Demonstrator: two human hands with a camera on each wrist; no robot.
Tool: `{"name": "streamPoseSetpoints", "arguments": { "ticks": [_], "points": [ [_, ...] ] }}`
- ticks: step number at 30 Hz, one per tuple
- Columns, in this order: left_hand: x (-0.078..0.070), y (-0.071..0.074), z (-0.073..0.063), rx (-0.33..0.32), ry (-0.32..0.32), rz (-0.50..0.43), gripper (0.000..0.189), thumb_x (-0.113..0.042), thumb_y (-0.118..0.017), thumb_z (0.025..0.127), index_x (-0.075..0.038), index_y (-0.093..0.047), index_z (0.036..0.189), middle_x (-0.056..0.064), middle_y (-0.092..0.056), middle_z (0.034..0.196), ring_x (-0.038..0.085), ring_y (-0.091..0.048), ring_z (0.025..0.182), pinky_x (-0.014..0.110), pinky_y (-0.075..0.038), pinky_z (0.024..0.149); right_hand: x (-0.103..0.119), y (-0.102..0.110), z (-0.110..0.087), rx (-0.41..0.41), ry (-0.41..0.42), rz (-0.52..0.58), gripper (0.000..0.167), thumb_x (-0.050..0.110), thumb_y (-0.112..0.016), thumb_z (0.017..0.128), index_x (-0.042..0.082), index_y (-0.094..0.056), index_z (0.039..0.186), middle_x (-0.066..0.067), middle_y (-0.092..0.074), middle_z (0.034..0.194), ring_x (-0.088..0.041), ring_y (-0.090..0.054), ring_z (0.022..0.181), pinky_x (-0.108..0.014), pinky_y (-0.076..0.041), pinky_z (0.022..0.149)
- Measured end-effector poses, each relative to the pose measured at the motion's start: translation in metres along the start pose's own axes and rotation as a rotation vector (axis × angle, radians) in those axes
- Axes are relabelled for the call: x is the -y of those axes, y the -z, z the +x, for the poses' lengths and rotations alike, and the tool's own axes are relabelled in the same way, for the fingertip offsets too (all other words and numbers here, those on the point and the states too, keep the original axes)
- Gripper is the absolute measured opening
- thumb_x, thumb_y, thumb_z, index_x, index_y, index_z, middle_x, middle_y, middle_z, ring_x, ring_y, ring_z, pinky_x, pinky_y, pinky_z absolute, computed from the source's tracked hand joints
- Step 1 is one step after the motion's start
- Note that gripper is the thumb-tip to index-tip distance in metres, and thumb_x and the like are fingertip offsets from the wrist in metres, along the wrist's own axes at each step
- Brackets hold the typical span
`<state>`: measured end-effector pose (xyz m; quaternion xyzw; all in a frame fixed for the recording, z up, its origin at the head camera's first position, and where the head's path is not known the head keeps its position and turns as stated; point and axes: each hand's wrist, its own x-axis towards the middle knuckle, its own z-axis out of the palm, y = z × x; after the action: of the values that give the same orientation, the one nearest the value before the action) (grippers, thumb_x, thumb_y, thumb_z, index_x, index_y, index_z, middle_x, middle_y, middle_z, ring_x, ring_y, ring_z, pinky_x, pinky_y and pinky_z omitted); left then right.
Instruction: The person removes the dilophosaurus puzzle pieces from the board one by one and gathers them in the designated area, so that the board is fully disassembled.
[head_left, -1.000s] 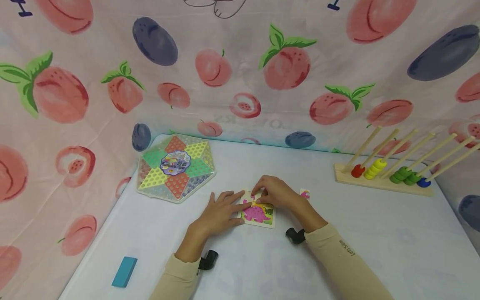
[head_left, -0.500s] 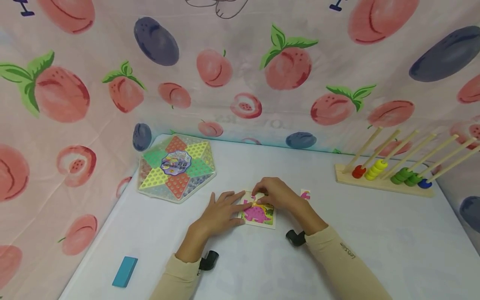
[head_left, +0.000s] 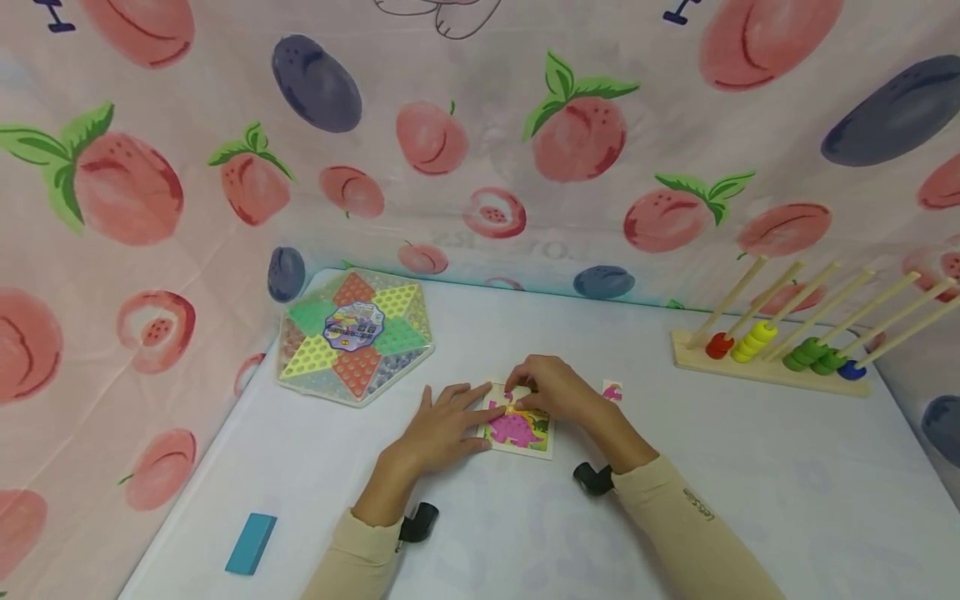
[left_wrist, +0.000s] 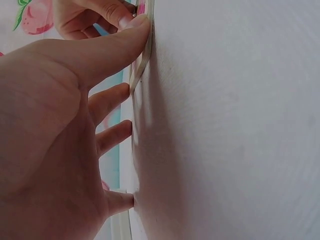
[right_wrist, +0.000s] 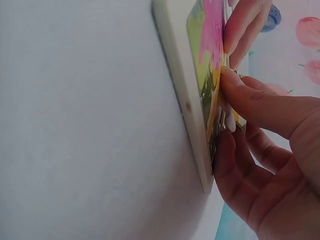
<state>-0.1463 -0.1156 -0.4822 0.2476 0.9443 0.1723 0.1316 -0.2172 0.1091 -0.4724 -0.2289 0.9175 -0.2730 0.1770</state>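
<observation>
A small wooden jigsaw puzzle (head_left: pixel 513 430) with a pink dinosaur lies on the table, between both hands. My left hand (head_left: pixel 438 433) has its fingers spread out; the thumb presses the board's near left edge and the index finger reaches across the picture. In the left wrist view, other fingertips touch the tabletop beside the puzzle board (left_wrist: pixel 142 67). My right hand (head_left: pixel 558 390) pinches a puzzle piece (right_wrist: pixel 240 121) between thumb and fingers at the board's upper part, mostly hidden by the fingers. Right of that hand lies a loose puzzle piece (head_left: pixel 612 390), white and pink.
Back left lies a hexagonal Chinese checkers set (head_left: pixel 352 333) in clear packaging. A wooden peg stand (head_left: pixel 772 371) with coloured rings stands at the back right. Near the front left is a blue block (head_left: pixel 251 543). A fruit-printed curtain (head_left: pixel 480 167) borders the table behind and at left.
Both hands stay at the puzzle in almost the same pose. The whole head view has shifted slightly, with things a few pixels further right.
</observation>
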Motion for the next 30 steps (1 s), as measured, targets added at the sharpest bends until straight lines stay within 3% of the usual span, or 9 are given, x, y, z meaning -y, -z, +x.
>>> {"name": "streamPoseSetpoints", "arguments": {
  "ticks": [8, 24, 30],
  "points": [
    [0.0, 0.0, 0.0, -0.005, -0.006, 0.011, 0.054, -0.044, -0.067, 0.096, -0.036, -0.054, 0.148, -0.003, -0.035, 0.168, 0.032, -0.03, 0.155, 0.08, -0.016, 0.118, -0.001, -0.001, -0.001, 0.011, 0.001, 0.002, 0.023, 0.017, -0.08, 0.087, 0.02, -0.077, 0.11, -0.001, -0.076, 0.109, -0.014, -0.066, 0.099, -0.032, -0.06, 0.094],
    [-0.001, 0.0, 0.0, -0.006, -0.004, 0.005, 0.054, -0.044, -0.067, 0.096, -0.036, -0.054, 0.147, -0.003, -0.035, 0.168, 0.032, -0.03, 0.155, 0.081, -0.015, 0.118, -0.001, -0.001, -0.006, -0.014, -0.005, 0.04, 0.035, 0.016, -0.083, 0.085, 0.016, -0.072, 0.118, -0.002, -0.069, 0.112, -0.018, -0.062, 0.103, -0.029, -0.06, 0.089],
    [-0.001, 0.0, 0.0, -0.008, -0.002, -0.006, 0.054, -0.043, -0.067, 0.096, -0.035, -0.055, 0.147, -0.002, -0.034, 0.168, 0.032, -0.029, 0.155, 0.081, -0.015, 0.118, 0.001, 0.011, -0.013, -0.045, 0.011, 0.101, 0.038, 0.016, -0.083, 0.086, 0.014, -0.071, 0.122, -0.003, -0.069, 0.114, -0.02, -0.062, 0.104, -0.03, -0.06, 0.087]
  ]
}}
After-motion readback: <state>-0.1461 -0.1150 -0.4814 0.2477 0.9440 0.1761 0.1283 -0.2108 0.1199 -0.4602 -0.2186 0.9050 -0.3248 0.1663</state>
